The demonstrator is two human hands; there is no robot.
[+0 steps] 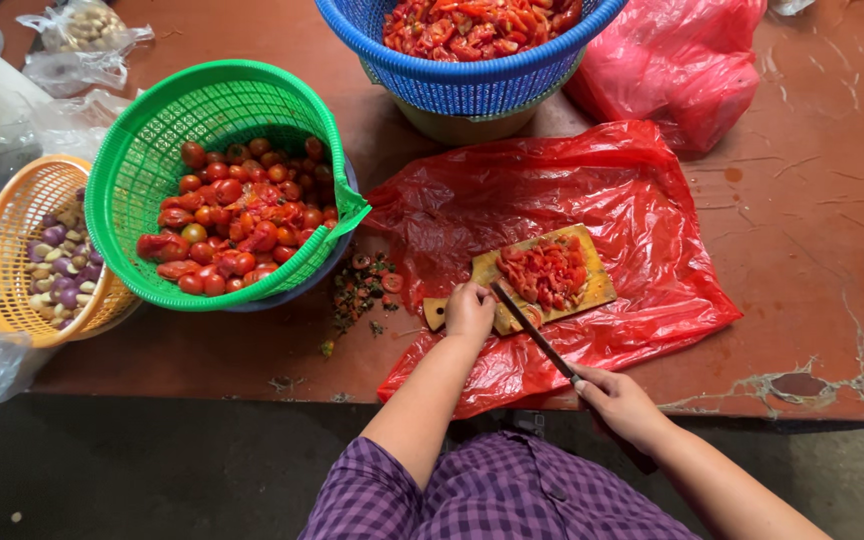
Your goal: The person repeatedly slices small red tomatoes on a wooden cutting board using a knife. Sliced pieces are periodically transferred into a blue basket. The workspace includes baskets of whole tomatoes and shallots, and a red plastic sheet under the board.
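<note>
Purple checked cloth (497,495) of the person's lap sits nearest the camera, at the bench (802,230) edge. Right hand (617,400) is closed around the handle of a long knife (534,332), blade angled onto the wooden cutting board (592,290). Left hand (470,310) is curled narrow at the board's near corner, fingers pressing a tomato piece against the blade. Chopped tomato (547,270) covers most of the board, which lies on a red plastic sheet (552,190). Trimmed stem scraps (357,290) lie just beside it. Green basket (217,180), left, holds many whole tomatoes, so much work appears to remain. Blue basket (467,50), farthest, already holds a large cut batch.
</note>
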